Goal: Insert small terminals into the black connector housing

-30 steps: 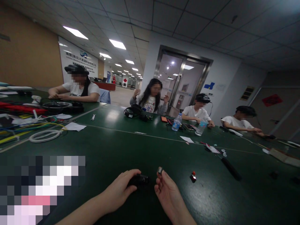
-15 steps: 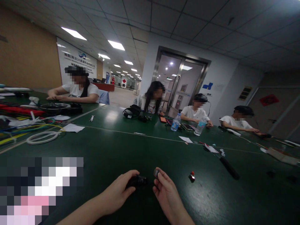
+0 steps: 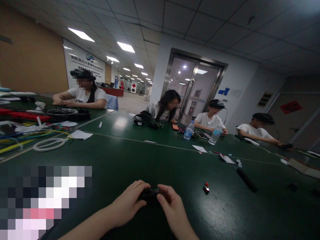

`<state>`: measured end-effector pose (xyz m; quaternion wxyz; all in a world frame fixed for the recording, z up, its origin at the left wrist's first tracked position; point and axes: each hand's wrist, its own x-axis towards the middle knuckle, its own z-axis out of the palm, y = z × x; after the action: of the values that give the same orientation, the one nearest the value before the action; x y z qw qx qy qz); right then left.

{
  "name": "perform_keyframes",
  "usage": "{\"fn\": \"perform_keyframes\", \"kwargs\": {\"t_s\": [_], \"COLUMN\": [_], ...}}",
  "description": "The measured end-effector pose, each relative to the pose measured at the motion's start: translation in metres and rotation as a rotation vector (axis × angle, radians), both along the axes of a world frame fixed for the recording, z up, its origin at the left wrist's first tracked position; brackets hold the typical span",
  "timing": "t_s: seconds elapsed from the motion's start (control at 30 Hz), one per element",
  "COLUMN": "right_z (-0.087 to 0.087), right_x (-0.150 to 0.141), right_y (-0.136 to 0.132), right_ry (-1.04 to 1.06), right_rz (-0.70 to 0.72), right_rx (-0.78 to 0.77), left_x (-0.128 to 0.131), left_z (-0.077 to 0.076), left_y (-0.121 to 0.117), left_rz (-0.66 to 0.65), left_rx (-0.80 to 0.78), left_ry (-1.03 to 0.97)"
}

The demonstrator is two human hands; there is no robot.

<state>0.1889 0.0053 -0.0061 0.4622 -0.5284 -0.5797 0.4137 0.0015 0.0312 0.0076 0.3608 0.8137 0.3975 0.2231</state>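
My left hand (image 3: 130, 200) is closed around a small black device (image 3: 149, 196), held just above the dark green table (image 3: 112, 173). My right hand (image 3: 173, 203) meets the device's right end, thumb and fingers pinched on a small dark piece (image 3: 157, 190). The fingers mostly cover that piece, and I cannot tell whether it sits in the device or only touches it. To the right of my right hand lies a small red and silver part (image 3: 206, 188).
A black-handled tool (image 3: 246, 180) lies at the right, near scraps of paper (image 3: 227, 158). Two water bottles (image 3: 189, 130) stand farther back. Coiled white tubing (image 3: 50, 144) and cables are on the left, with a wrench (image 3: 100, 124) beyond. Several people sit across the table.
My right hand has moved left, bringing its small piece up against the black device's right end. My left hand has stayed in place with the device. The view has shifted slightly.
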Motion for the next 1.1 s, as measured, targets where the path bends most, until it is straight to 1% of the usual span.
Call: {"fn": "perform_keyframes", "kwargs": {"t_s": [0.1,0.2,0.3,0.47,0.6,0.77,0.83,0.9,0.97,1.0,1.07,1.1], "right_z": [0.005,0.009,0.010,0.010,0.011,0.012,0.012,0.011,0.010,0.009,0.007,0.005], "right_x": [-0.004,-0.006,-0.008,-0.008,-0.009,-0.009,-0.009,-0.008,-0.007,-0.006,-0.005,-0.004], "right_y": [-0.005,-0.008,-0.010,-0.009,-0.008,-0.009,-0.009,-0.007,-0.005,-0.005,-0.003,-0.003], "right_ry": [-0.212,-0.308,-0.351,-0.404,-0.469,-0.568,-0.572,-0.552,-0.520,-0.505,-0.477,-0.466], "right_rz": [0.040,0.082,0.121,0.145,0.137,0.075,0.077,0.095,0.103,0.104,0.121,0.120], "right_rx": [0.072,0.099,0.107,0.126,0.112,0.103,0.104,0.111,0.125,0.128,0.141,0.157], "left_x": [0.000,-0.001,-0.001,0.001,0.001,-0.001,-0.002,-0.002,-0.001,0.001,0.006,0.010], "left_z": [0.001,0.004,0.004,-0.005,-0.006,-0.009,-0.012,-0.012,-0.004,0.003,0.026,0.039], "left_y": [0.000,0.000,0.000,0.002,0.002,0.003,0.003,0.003,0.002,-0.001,-0.014,-0.025], "left_rz": [0.000,-0.009,-0.020,0.009,0.000,-0.017,-0.014,-0.005,0.037,0.088,0.217,0.257], "left_rx": [0.001,-0.023,-0.030,0.021,0.021,0.038,0.045,0.046,0.038,0.032,0.059,0.075], "left_ry": [0.003,0.008,0.011,-0.013,-0.016,-0.022,-0.018,-0.011,-0.012,-0.032,-0.116,-0.162]}}
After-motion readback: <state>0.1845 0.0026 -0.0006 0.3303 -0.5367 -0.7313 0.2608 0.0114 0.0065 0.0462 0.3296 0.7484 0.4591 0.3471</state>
